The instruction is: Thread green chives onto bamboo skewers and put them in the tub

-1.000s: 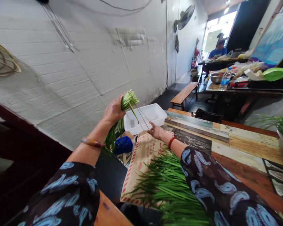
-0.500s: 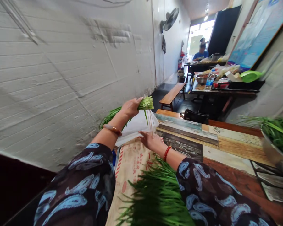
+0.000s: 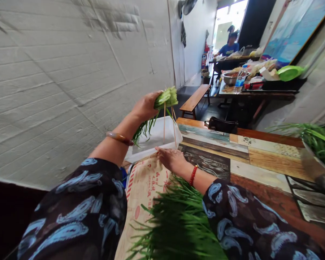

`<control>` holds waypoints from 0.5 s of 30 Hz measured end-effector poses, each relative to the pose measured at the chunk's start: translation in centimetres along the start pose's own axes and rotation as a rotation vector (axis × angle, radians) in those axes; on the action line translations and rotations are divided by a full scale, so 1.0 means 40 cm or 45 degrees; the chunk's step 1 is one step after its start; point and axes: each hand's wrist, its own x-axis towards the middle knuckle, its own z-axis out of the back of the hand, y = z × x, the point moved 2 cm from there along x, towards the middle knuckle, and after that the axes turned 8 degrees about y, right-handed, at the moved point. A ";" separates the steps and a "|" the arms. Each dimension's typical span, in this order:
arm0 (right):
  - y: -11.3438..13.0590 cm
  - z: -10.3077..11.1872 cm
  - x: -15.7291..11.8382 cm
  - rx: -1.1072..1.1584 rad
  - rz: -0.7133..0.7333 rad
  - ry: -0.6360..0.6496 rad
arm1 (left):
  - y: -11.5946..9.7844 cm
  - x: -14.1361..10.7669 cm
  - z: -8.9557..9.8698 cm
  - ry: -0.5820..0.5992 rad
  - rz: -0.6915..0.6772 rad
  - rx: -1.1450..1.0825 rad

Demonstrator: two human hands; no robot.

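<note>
My left hand [image 3: 146, 105] is wrapped around a bunch of garlic chives [image 3: 166, 98], the pale cut ends pointing right and the green leaves hanging behind the wrist. A tan rubber band [image 3: 164, 124] runs taut in two strands from the bunch down to my right hand [image 3: 170, 159], whose fingers are closed on its lower end. Below the bunch stands a white plastic tub [image 3: 141, 156]. Under my right forearm lies a large pile of garlic chives [image 3: 176, 220], resting on a brown paper sheet [image 3: 143, 191] with red print.
A metal bowl [image 3: 312, 162] of greens stands on the patterned wooden table [image 3: 262, 180] at right. A black bag [image 3: 222, 124] lies by the far edge. Beyond are a bench [image 3: 196, 97], a cluttered table [image 3: 260, 94] and a seated person [image 3: 229, 48]. The white wall [image 3: 70, 72] borders the left.
My left hand has raised the bunch, and the band strands between it and my right hand have spread apart and lengthened. The view has tilted down slightly.
</note>
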 end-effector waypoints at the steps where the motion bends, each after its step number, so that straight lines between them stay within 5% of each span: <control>1: -0.001 0.001 -0.003 0.020 0.007 0.004 | 0.009 -0.011 0.013 -0.044 0.030 -0.020; 6: -0.019 -0.004 -0.009 0.342 0.027 0.028 | 0.030 -0.092 0.107 -0.104 0.223 0.049; 15: 0.015 -0.045 0.076 1.178 -0.250 -0.138 | 0.076 -0.259 0.272 -0.170 0.485 0.342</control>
